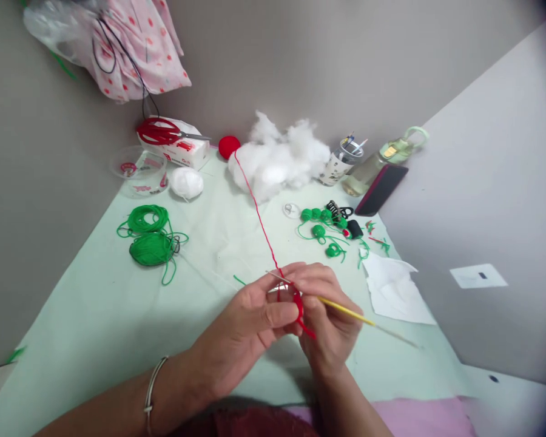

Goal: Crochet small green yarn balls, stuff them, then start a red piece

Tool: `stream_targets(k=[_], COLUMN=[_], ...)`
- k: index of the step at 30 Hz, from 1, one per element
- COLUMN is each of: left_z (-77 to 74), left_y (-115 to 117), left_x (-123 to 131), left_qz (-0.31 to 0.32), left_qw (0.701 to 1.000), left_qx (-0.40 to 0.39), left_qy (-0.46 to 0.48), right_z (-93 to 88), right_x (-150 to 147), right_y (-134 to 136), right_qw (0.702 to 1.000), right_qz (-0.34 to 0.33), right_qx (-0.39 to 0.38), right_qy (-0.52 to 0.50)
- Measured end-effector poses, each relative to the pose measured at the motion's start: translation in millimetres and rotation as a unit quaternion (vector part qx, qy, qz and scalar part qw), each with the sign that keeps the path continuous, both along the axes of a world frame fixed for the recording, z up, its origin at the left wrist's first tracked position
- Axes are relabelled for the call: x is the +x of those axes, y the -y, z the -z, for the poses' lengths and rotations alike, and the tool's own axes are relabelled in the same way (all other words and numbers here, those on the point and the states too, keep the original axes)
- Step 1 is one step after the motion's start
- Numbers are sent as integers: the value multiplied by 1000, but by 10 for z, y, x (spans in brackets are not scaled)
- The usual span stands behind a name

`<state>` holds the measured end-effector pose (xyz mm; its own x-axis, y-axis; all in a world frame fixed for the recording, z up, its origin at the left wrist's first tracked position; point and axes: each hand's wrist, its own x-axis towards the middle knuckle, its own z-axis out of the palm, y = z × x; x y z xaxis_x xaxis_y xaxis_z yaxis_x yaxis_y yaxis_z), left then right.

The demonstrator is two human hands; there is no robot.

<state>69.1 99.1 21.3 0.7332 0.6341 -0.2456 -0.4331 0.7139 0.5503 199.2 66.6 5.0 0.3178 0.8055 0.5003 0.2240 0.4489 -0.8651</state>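
Between the thumb and fingers of my left hand (255, 325) is a small red crochet piece (298, 305), with a short red tail hanging below it. My right hand (328, 315) grips a crochet hook (346, 309) by its yellow handle; the thin metal tip reaches left across the red loop. A strand of red yarn (261, 227) runs from my left fingers up over the white stuffing to a red yarn ball (229, 147) at the back. Both hands meet low over the middle of the table, and my fingers partly hide the stitches.
White stuffing (279, 161) lies at the back. Green yarn (151, 249), a white yarn ball (186, 183) and red scissors (161, 131) are left. Right are green crocheted balls (318, 232), a pen cup (339, 162), a bottle (373, 167), a phone (382, 190) and white paper (394, 288).
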Motion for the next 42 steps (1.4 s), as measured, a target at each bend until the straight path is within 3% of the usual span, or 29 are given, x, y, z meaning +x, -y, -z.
stream_targets(k=[5,9,14,19,21,24,28,31,34,38,42], left_z=[20,77,109,116,119,128,138,149,160,152,151], left_y=[-72,-153,-200,-242,-246,-232,-199,-203,-243,-274,-233], left_x=[-1,-34,-87,-119,-126,-125,-104,-96,-108,-128,-112], left_qz=[-52,-88,-91,-107,-116,-135,-143,-91,-56,-96,-97], left_qw=[997,993,989,985,983,978,979,992,995,992,991], left_qx=[-48,-11,57,65,67,80,58,-22,-76,-57,18], left_qy=[-30,-73,-106,-120,-128,-139,-134,-85,-34,-51,-92], right_z=[57,118,90,42,41,73,161,192,149,56,26], right_x=[73,94,110,101,96,89,79,67,56,50,34], right_y=[-70,-118,-144,-139,-111,-51,13,30,9,-71,-139], right_qw=[993,989,968,962,976,997,957,934,970,1000,999], right_qz=[-54,-56,-84,-109,-92,-35,1,27,34,-6,-33], right_qx=[-57,-74,-132,-131,-115,-61,29,50,32,-13,-35], right_qy=[-87,-114,-197,-213,-163,16,290,352,239,5,-20])
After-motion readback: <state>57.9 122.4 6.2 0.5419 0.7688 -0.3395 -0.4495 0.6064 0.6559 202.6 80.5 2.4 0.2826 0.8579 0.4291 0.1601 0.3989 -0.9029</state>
